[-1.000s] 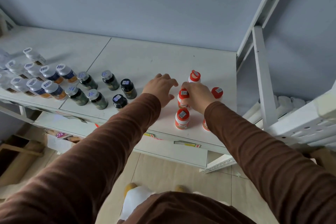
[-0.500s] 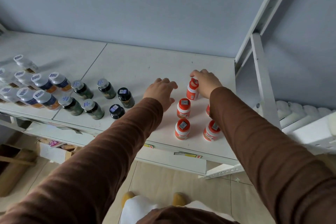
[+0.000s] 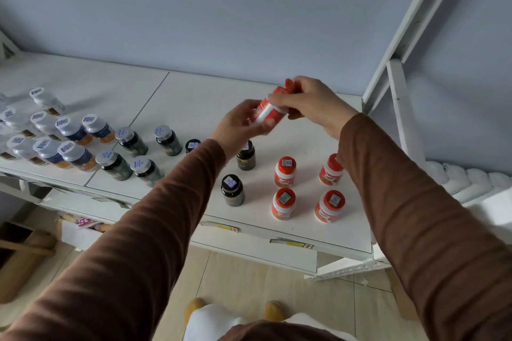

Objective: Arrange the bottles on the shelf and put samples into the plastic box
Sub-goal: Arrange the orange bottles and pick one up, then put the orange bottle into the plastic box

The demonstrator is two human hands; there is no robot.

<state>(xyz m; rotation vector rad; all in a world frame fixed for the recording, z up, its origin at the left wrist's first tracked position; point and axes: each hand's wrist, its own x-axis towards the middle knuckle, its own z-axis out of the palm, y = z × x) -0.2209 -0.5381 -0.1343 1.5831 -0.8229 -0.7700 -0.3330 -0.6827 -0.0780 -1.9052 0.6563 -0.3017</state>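
Both hands — left, right — grip tilted orange bottle above shelf.

Shelf carries all standing bottles. Far left: cluster of pale-capped bottles. Right of these: four silver-capped bottles in two rows. Next: three dark-capped bottles. Far right, near front edge: four bottles in a two-by-two block. One bottle held tilted above the shelf between both hands.

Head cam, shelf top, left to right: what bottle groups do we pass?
White-capped bottles → grey-capped dark bottles → black-capped bottles → orange-capped bottles standing on the shelf. One more orange bottle is held tilted above them in both hands.
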